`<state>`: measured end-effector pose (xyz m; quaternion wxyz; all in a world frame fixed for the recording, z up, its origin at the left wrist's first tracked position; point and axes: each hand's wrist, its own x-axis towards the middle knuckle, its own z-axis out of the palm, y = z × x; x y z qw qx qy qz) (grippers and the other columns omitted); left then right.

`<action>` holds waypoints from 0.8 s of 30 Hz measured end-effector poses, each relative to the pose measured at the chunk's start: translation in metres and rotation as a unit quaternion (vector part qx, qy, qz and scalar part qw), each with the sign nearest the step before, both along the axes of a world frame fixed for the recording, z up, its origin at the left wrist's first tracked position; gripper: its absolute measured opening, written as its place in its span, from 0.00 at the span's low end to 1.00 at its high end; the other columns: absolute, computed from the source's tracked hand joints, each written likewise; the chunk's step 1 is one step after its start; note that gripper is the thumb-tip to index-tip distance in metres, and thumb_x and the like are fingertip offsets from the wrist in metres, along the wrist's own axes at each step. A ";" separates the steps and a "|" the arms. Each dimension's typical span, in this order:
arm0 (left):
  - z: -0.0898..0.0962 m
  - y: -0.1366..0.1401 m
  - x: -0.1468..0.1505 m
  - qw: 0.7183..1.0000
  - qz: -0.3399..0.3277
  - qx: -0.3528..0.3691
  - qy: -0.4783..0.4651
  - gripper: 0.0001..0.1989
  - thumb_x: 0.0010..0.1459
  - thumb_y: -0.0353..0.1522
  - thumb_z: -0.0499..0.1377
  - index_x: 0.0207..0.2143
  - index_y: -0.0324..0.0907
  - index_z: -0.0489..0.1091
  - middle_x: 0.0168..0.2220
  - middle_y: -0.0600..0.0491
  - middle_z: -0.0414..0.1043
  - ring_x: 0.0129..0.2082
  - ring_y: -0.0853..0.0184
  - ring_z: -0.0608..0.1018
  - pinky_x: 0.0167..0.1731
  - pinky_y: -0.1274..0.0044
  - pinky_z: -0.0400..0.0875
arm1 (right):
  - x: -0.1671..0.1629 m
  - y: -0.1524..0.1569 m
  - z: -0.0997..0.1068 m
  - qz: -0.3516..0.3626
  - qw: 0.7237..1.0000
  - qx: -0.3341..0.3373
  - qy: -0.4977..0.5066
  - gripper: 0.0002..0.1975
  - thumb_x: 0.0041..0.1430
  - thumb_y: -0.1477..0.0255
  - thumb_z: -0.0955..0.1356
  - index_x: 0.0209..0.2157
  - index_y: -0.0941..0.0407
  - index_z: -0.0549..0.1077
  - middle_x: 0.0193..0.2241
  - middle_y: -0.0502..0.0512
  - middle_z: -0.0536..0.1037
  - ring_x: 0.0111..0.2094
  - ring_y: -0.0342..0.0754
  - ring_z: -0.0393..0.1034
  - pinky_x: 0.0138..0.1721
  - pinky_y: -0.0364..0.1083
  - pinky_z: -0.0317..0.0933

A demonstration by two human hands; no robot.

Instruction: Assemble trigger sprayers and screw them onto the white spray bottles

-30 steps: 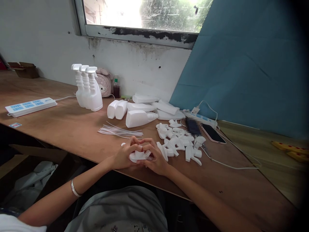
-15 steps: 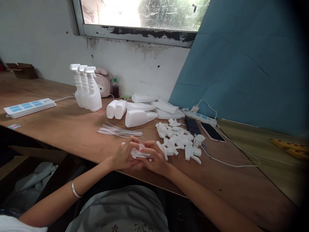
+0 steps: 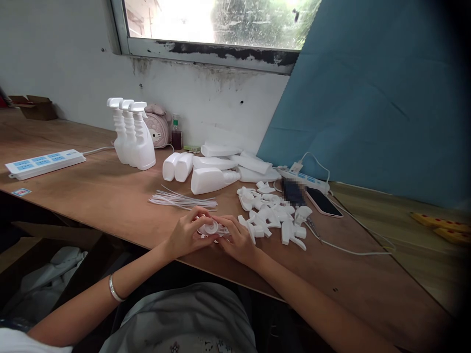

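Near the table's front edge, my left hand and my right hand are both closed on one white spray trigger head. Its round collar faces up between my fingers, which hide part of it. Just right of my right hand lies a pile of loose white spray trigger heads. Beyond my left hand is a bundle of thin white tubes. Several white plastic bottles lie on their sides farther back. Three white spray bottles with heads fitted stand upright at the back left.
On the left is a power strip; another power strip lies at the right beside a phone and cables. A pink bag and a dark-liquid bottle stand by the wall. Below left, an open carton holds white parts.
The spray trigger head has been turned between my fingers, so its round collar now shows from above. Both hands have shifted their finger grip slightly; the things on the table look unmoved.
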<state>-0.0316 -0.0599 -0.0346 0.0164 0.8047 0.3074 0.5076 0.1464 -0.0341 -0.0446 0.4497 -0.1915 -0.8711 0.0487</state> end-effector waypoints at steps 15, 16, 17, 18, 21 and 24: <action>-0.003 0.003 -0.001 0.999 -0.014 -0.012 0.029 0.10 0.54 0.33 0.58 0.37 0.40 0.61 0.35 0.50 0.65 0.34 0.69 0.72 0.34 0.78 0.70 | -0.001 0.000 0.001 -0.002 0.999 -0.032 0.027 0.20 0.51 0.81 0.65 0.47 0.53 0.63 0.38 0.55 0.73 0.39 0.47 0.69 0.39 0.46 0.66; -0.004 0.002 -0.002 1.000 -0.012 0.000 0.019 0.12 0.53 0.33 0.59 0.38 0.40 0.61 0.36 0.49 0.66 0.35 0.69 0.73 0.34 0.78 0.70 | -0.002 -0.001 0.003 -0.005 0.998 -0.039 0.040 0.20 0.51 0.80 0.65 0.46 0.53 0.63 0.38 0.55 0.73 0.39 0.47 0.69 0.38 0.45 0.66; -0.005 0.001 -0.002 1.000 -0.009 0.014 0.012 0.13 0.52 0.33 0.59 0.39 0.40 0.61 0.36 0.49 0.66 0.35 0.69 0.73 0.35 0.78 0.70 | -0.002 -0.002 0.003 -0.008 0.998 -0.046 0.049 0.19 0.51 0.80 0.66 0.45 0.53 0.64 0.37 0.55 0.73 0.38 0.46 0.69 0.37 0.45 0.66; -0.005 0.001 -0.002 1.000 -0.004 0.027 0.009 0.13 0.52 0.33 0.60 0.39 0.40 0.61 0.36 0.49 0.66 0.35 0.69 0.73 0.35 0.78 0.70 | -0.003 -0.003 0.004 -0.010 0.997 -0.051 0.055 0.18 0.50 0.80 0.66 0.44 0.53 0.64 0.37 0.54 0.73 0.37 0.46 0.69 0.37 0.45 0.66; -0.006 0.000 -0.002 0.999 0.009 0.049 0.012 0.10 0.52 0.33 0.59 0.36 0.41 0.64 0.35 0.50 0.65 0.34 0.70 0.73 0.34 0.79 0.71 | -0.003 -0.002 0.004 -0.012 0.997 -0.059 0.050 0.14 0.51 0.78 0.66 0.41 0.53 0.65 0.35 0.53 0.73 0.35 0.46 0.70 0.34 0.44 0.65; -0.005 0.001 -0.001 0.998 0.001 0.061 0.009 0.08 0.52 0.31 0.59 0.35 0.41 0.65 0.34 0.51 0.65 0.32 0.72 0.72 0.32 0.80 0.71 | -0.002 0.000 0.002 -0.010 0.998 -0.050 0.041 0.13 0.51 0.77 0.67 0.40 0.54 0.65 0.33 0.53 0.73 0.34 0.46 0.69 0.32 0.44 0.65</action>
